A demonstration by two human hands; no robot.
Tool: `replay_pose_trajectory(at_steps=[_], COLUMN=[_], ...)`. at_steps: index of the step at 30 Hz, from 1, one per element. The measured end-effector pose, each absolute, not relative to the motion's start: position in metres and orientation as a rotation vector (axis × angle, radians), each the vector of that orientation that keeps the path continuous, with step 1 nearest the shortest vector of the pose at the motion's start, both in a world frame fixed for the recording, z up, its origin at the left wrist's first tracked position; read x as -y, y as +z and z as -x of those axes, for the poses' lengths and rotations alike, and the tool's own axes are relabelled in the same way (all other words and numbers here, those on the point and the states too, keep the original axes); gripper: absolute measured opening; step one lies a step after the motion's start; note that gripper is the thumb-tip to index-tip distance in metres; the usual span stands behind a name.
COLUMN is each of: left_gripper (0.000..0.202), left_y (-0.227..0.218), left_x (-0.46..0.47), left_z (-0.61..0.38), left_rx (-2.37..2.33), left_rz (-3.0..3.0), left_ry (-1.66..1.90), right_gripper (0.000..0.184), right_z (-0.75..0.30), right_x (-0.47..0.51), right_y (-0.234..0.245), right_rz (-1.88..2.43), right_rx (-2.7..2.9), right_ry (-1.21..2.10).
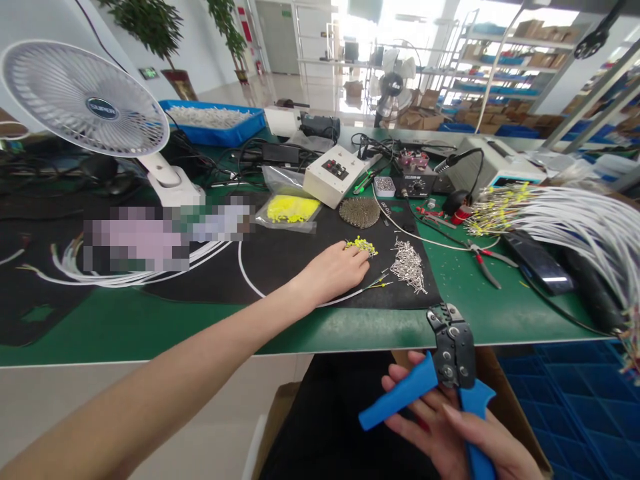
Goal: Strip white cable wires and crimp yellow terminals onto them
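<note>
My left hand reaches over the black mat, with its curled fingers at a small pile of yellow-ended terminals. What lies between those fingertips is hidden. Under that hand runs a white cable, its stripped end fanning into thin wires, some with yellow sleeves. Just right of it lies a heap of silvery metal pins. In front of the table edge, my right hand holds a crimping tool by its blue handles. The handles are spread apart, and the tool's head points up and away from me.
Further back stand a white fan, a bag of yellow sleeves, a switch box and a round metal piece. On the right lie red-handled cutters, a phone and a thick cable bundle.
</note>
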State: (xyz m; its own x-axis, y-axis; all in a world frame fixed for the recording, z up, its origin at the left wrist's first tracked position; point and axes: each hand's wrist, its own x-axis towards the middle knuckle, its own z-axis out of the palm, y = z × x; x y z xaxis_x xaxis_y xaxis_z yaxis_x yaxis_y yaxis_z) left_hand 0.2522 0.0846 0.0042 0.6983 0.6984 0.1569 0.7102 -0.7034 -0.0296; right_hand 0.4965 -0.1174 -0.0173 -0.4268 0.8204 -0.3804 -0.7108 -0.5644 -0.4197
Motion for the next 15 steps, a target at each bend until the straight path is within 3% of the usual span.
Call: replay_pose_trajectory(at_steps=[8, 15], left_gripper=[0.028, 0.024], left_y=[0.028, 0.038], left_x=[-0.045, 0.020], left_z=[-0.245, -0.273], left_rx=[1.625, 2.349], left_rz=[2.736, 2.733], left_ry=[-0.688, -2.512], right_gripper=[0.056, 0.065], right_z=[-0.493, -0.487], right_x=[0.125, 0.132], right_y=[-0.013, -0.003], right_rz=[0.695, 0.595], right_rx=[0.261, 0.287], right_ry=[2.116, 2.346])
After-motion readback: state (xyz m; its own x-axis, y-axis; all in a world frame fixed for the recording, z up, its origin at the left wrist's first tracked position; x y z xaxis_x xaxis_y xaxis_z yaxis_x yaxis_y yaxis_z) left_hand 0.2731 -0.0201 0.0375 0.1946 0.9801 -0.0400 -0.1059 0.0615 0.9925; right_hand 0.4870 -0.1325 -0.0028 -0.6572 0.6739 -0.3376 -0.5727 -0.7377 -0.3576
